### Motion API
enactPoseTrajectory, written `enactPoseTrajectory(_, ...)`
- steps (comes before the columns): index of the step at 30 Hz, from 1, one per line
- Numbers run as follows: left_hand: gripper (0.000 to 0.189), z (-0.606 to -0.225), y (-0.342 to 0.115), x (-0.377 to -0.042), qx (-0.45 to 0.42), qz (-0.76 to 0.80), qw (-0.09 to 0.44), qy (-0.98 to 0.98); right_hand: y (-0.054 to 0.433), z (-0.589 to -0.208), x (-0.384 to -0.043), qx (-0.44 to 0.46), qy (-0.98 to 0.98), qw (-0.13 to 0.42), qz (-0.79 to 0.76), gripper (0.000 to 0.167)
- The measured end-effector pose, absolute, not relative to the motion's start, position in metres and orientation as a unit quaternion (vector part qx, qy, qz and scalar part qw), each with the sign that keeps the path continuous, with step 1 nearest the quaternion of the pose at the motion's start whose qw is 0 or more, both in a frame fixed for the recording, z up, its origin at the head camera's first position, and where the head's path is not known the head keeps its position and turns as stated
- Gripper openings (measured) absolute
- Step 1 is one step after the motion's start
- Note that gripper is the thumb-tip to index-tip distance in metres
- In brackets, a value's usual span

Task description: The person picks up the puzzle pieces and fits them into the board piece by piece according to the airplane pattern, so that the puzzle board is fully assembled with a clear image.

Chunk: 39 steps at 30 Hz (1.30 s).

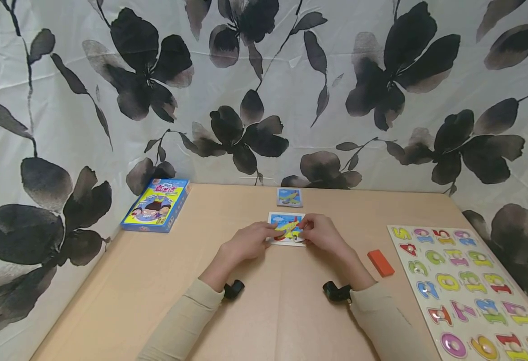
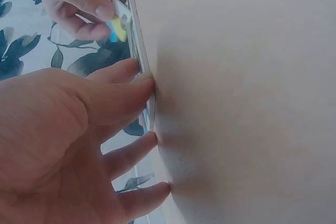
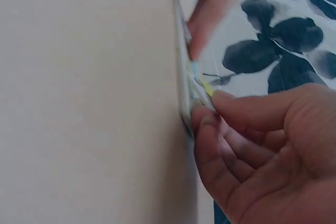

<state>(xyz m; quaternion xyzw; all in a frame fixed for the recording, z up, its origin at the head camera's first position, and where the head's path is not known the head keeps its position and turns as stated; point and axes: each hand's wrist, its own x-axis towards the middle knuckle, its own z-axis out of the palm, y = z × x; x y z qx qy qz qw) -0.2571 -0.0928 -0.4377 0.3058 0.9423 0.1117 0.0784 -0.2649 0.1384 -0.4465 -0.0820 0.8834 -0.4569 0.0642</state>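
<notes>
A small picture puzzle [image 1: 286, 243] with a white border and a yellow airplane on blue lies flat on the table between both hands. My left hand [image 1: 250, 240] rests at its left side, with the thumb [image 2: 137, 90] against the near edge and the index finger over the picture. Two other left fingertips touch the tabletop. My right hand [image 1: 324, 233] pinches a thin puzzle piece [image 3: 207, 86] with a yellow and blue face between thumb and fingers. The piece is tilted over the puzzle's right part, and fingers hide most of its face.
Behind the puzzle lies a small airplane picture card [image 1: 290, 197]. A blue and yellow box [image 1: 155, 203] sits back left. To the right are an orange block [image 1: 380, 263] and a white board [image 1: 431, 276] of colourful letter shapes. A flowered curtain [image 1: 291, 75] hangs behind the table.
</notes>
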Motion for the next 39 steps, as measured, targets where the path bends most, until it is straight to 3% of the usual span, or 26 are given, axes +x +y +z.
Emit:
enactPoseTrajectory(17,0.048,-0.432,-0.095,-0.250,0.303,0.122,0.077,0.942,0.121,-0.446,-0.259,-0.057,0.916,0.056,-0.392,0.005)
enactPoseTrajectory(30,0.047,-0.434,-0.094,-0.252,0.303,0.125,0.080,0.941,0.126,-0.445,-0.259,-0.056,0.917,0.091,-0.385,0.013)
enactPoseTrajectory(39,0.044,-0.436,-0.095,-0.252,0.299,0.129,0.083,0.942,0.138,-0.439,-0.258,-0.072,0.927,0.079,-0.360,0.012)
